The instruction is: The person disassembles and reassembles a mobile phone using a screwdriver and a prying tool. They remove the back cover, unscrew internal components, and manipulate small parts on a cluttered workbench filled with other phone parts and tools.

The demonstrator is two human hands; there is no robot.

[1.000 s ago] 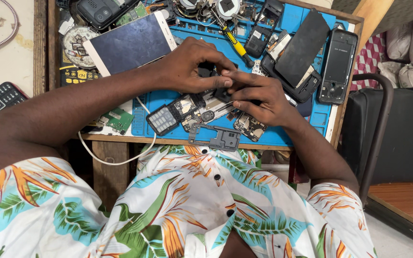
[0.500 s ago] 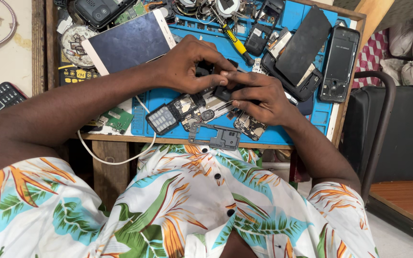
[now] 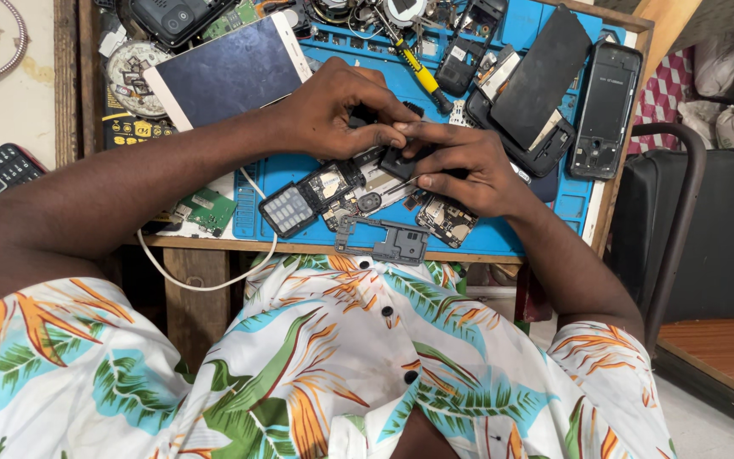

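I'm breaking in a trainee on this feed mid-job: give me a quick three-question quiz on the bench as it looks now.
1. True or false: the left hand and right hand meet on one small black part.
2. What lies at the near edge of the blue repair mat? A) grey phone mid-frame B) yellow-handled screwdriver C) white tablet
3. What colour is the cable hanging off the bench's front edge?

Key: 1 true; 2 A; 3 white.
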